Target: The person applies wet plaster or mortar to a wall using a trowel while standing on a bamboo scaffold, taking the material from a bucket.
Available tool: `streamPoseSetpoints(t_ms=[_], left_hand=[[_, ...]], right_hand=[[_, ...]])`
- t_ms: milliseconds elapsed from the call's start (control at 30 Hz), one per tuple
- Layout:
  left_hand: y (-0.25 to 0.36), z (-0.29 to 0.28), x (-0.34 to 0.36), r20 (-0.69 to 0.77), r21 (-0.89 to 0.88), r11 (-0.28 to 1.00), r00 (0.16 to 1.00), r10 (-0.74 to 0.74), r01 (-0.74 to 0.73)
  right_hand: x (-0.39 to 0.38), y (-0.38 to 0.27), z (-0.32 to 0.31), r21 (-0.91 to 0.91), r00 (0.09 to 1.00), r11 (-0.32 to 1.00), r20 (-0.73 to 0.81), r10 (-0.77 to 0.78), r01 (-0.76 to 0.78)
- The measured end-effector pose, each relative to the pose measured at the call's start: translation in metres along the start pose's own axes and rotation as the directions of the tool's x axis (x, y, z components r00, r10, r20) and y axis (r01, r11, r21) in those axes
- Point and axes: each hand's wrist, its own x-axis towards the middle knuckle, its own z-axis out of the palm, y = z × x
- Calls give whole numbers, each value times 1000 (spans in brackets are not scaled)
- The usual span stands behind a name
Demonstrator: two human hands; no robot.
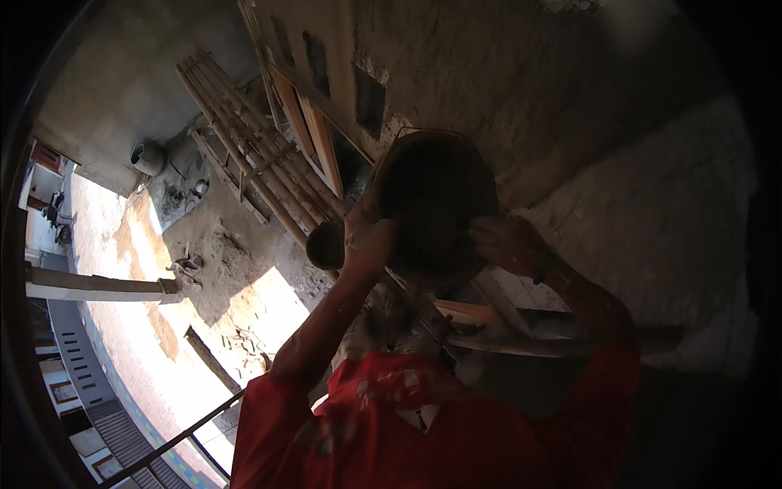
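Observation:
A large dark round bucket (482,167) is in front of me, its open mouth facing up toward the view. My left hand (368,241) is closed on the left side of its rim. On the right side of the rim my right hand (511,244) is closed too, fingers curled over the edge. The inside of the bucket is too dark to make out any contents. Close to the left of my left hand is a smaller dark round container (325,246), apart from the bucket.
A rough plastered wall (570,106) rises ahead. Bamboo poles (244,138) run diagonally at the left, beside wooden frames (322,143). Lower down, on the sunlit ground, lie a sand heap (221,261) and a drum (147,158). A beam (562,346) is near my right forearm.

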Motion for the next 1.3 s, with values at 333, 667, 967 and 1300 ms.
streamPoseSetpoints(t_ms=[333,667,967,1300], left_hand=[[-10,-22,1,-87,-39,999,996,-17,14],[-19,-29,-9,-152,16,999,988,-30,33],[-2,-41,-11,-110,74,996,992,64,-56],[19,7,4,61,176,974,989,137,-146]], right_hand=[[10,-74,-162,-55,987,991,-111,115,-122],[20,26,-325,-346,693,802,-712,113,-486],[33,-32,-220,-442,960,869,-255,115,-221],[14,12,-43,-769,991,638,60,124,-33]])
